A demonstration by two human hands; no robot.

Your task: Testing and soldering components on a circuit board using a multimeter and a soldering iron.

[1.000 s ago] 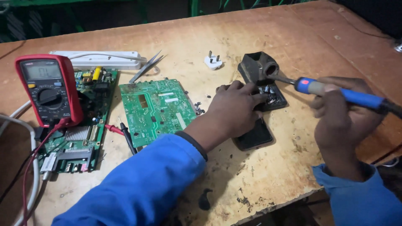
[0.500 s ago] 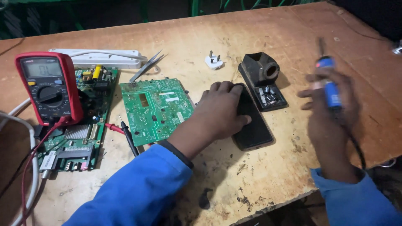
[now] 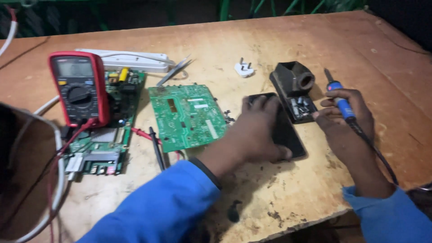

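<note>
Head view: left hand (image 3: 261, 132) lay flat, fingers spread, on black phone (image 3: 288, 135); right hand (image 3: 346, 117) gripped soldering iron (image 3: 338, 94), whose hot tip risked scorching nearby iron stand (image 3: 294, 85).

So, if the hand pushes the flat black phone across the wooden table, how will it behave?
The phone looks flat, thin and stiff, so it would probably slide and not roll or tip. The table looks rough and stained, so it may drag a little. The left hand lies flat on top of it, which should keep it steady. Its smooth face might scratch.
</note>
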